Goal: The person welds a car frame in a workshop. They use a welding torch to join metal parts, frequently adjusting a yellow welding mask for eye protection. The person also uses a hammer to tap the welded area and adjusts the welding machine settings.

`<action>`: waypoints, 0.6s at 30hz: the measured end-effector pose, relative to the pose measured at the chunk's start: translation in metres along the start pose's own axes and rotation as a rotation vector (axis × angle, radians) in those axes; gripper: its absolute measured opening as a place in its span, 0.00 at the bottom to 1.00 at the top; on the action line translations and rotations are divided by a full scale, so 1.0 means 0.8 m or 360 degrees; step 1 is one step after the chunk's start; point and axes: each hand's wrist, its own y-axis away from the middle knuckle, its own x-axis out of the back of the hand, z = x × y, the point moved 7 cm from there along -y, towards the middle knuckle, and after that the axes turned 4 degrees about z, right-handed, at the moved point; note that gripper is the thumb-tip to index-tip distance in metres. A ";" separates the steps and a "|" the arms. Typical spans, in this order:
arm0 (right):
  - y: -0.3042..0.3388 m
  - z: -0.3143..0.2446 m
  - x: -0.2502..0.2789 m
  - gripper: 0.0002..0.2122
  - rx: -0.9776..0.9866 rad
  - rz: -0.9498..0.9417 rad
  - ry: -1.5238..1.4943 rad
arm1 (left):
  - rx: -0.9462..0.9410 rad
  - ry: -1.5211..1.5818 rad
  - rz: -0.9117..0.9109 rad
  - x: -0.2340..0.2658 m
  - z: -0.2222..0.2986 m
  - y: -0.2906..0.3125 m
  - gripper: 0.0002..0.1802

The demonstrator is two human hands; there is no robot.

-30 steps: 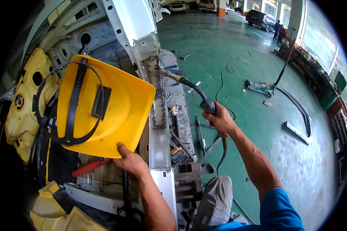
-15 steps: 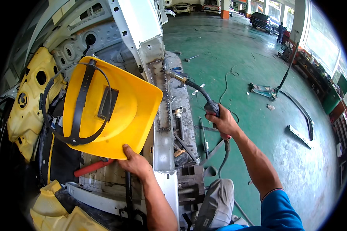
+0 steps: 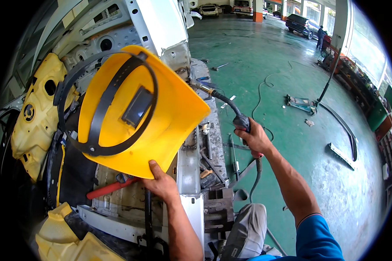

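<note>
My left hand [image 3: 162,182] grips the lower edge of a yellow welding face shield [image 3: 161,126], held up with its inside toward me; a black headband and a dark lens window [image 3: 136,106] show inside it. My right hand [image 3: 256,140] is shut on a black welding torch [image 3: 231,109], whose brass nozzle points left at the white car-body pillar [image 3: 167,26], partly behind the shield's right corner. The torch's cable [image 3: 257,178] hangs down below my hand. The shield hides much of the bodywork behind it.
Yellow-coated panels [image 3: 35,117] line the stripped car shell at left. A red-handled tool [image 3: 111,188] and other hand tools [image 3: 207,148] lie on the sill. On the green floor sit a floor jack [image 3: 301,103] and a hose [image 3: 348,130]. Parked cars and a person stand far off.
The yellow shield has risen and come closer to my face, filling more of the view. My right hand with the torch has shifted slightly up and right.
</note>
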 end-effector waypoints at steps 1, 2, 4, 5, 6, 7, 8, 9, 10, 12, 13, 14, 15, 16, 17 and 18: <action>-0.001 0.001 0.000 0.15 0.0022 0.0005 0.0008 | -0.0021 0.0001 -0.0043 -0.003 0.003 0.001 0.21; -0.002 0.002 0.001 0.15 0.0042 0.0010 0.0018 | -0.0040 0.0003 -0.0086 -0.007 0.007 0.004 0.21; -0.003 0.004 0.002 0.15 0.0051 0.0012 0.0030 | -0.0056 -0.0016 -0.0199 -0.015 0.010 0.007 0.21; -0.003 0.003 0.002 0.15 0.0041 0.0005 0.0032 | -0.0080 -0.0033 -0.0230 -0.017 0.011 0.008 0.20; -0.003 0.003 0.001 0.16 0.0031 -0.0002 0.0033 | -0.0105 -0.0050 -0.0262 -0.019 0.013 0.009 0.19; -0.004 0.005 0.000 0.16 0.0009 -0.0015 0.0011 | -0.0129 -0.0066 -0.0293 -0.023 0.016 0.012 0.19; -0.005 0.008 0.000 0.15 -0.0016 -0.0024 -0.0008 | -0.0196 -0.0030 -0.0302 -0.028 0.028 0.016 0.17; -0.005 0.010 0.000 0.15 -0.0042 -0.0033 -0.0028 | -0.0211 -0.0053 -0.0355 -0.031 0.028 0.017 0.16; -0.004 0.008 0.002 0.17 0.0043 -0.0025 -0.0023 | -0.0226 -0.0077 -0.0409 -0.033 0.028 0.018 0.16; -0.004 0.003 0.004 0.19 0.0214 -0.0008 -0.0020 | -0.0262 -0.0126 -0.0452 -0.038 0.031 0.022 0.14; -0.003 0.002 0.005 0.20 0.0247 -0.0007 0.0005 | -0.0220 -0.0136 -0.0509 -0.039 0.029 0.023 0.16; -0.003 0.001 0.004 0.21 0.0283 -0.0008 0.0026 | -0.0181 -0.0147 -0.0565 -0.038 0.027 0.024 0.17; -0.004 0.001 0.004 0.22 0.0266 -0.0018 0.0070 | -0.0140 -0.0157 -0.0621 -0.039 0.024 0.025 0.19; -0.003 0.001 0.003 0.22 0.0244 -0.0022 0.0087 | -0.0136 -0.0145 -0.0623 -0.038 0.025 0.024 0.19; -0.003 0.001 0.004 0.23 0.0221 -0.0025 0.0109 | -0.0129 -0.0130 -0.0626 -0.038 0.024 0.024 0.19; -0.002 -0.001 0.003 0.23 0.0191 -0.0023 0.0104 | -0.0122 -0.0116 -0.0629 -0.039 0.025 0.024 0.20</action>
